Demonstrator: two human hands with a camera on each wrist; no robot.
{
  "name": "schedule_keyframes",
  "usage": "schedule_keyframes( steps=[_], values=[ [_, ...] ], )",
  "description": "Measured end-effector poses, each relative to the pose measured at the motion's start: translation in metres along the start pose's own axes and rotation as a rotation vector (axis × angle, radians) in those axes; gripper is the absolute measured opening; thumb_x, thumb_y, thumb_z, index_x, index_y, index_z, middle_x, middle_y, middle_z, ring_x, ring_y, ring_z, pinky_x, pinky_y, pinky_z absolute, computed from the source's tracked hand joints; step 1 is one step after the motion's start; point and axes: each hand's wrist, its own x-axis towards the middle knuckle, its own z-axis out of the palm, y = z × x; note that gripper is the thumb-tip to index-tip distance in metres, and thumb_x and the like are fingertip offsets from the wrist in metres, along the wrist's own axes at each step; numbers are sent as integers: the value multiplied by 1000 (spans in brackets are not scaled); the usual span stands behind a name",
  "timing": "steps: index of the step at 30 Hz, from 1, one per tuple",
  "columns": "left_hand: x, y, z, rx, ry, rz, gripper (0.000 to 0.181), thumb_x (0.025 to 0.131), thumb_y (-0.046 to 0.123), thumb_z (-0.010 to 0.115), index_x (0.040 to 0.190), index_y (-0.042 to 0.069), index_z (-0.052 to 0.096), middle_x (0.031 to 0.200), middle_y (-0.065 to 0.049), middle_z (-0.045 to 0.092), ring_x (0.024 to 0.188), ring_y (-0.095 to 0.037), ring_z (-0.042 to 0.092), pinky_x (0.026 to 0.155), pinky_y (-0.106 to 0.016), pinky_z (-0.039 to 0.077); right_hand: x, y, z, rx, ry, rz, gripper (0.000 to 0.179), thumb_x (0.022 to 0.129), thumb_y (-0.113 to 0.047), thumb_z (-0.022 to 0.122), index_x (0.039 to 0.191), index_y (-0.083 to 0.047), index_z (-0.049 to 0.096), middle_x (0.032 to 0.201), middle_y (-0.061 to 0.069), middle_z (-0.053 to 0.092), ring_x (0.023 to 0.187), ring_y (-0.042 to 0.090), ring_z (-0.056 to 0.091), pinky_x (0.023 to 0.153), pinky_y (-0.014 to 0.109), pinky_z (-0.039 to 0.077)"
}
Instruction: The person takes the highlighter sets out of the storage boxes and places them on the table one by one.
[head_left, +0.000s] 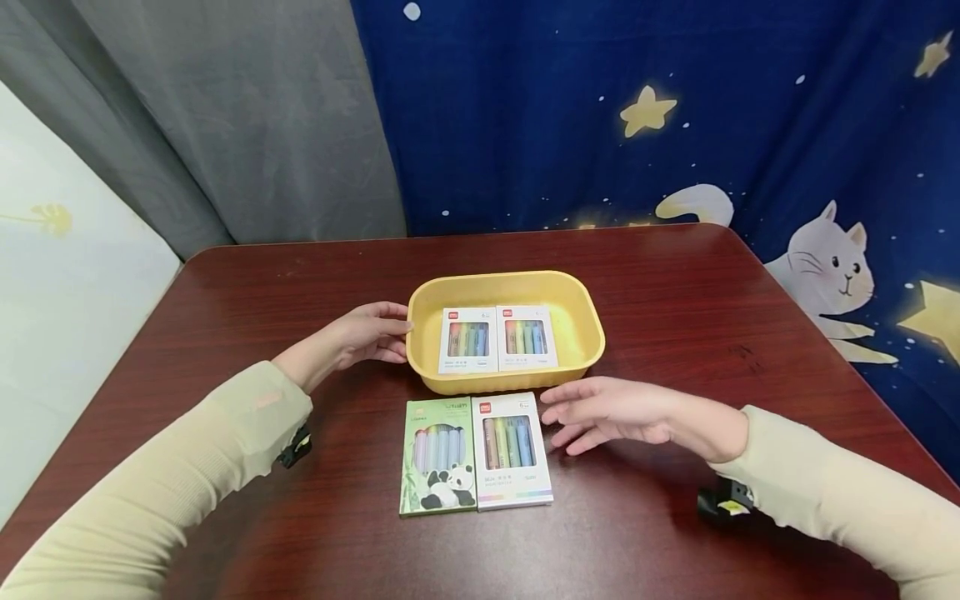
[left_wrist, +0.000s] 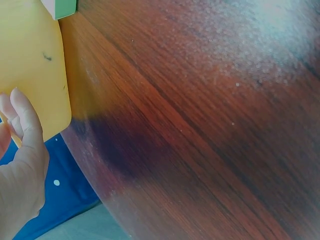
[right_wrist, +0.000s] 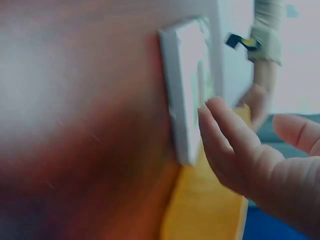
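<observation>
Dark table (head_left: 615,542); your left hand (head_left: 366,335), relaxed, touches yellow basket (head_left: 576,335); right hand (head_left: 609,410), empty, fingers loose, basket's nearside; steady basket lightly!

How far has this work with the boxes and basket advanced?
Apparently done: two white boxes lie inside the yellow basket. In hand: the left hand holds the basket's left rim; the right hand, open, is beside a third white box. Likely left: that box and the green panda box, both on the table.
</observation>
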Motion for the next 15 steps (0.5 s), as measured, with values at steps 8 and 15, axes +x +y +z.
schedule_keyframes(
  steps=[8,15],
  values=[
    [0,0,0,6,-3,2,48,95,13,47,136,0,27,92,-10,58,64,-13,61,69,-27,56,-19,-39,-16,-138,63,-117,56,91,-10,52,138,8,28,135,29,38,112,30,54,92,37,48],
    [1,0,0,6,-8,3,48,95,13,47,137,0,26,92,-9,58,64,-12,61,69,-27,56,-19,-63,-29,-240,253,-209,55,89,-8,55,137,3,31,131,24,42,106,19,56,87,30,50]
  ],
)
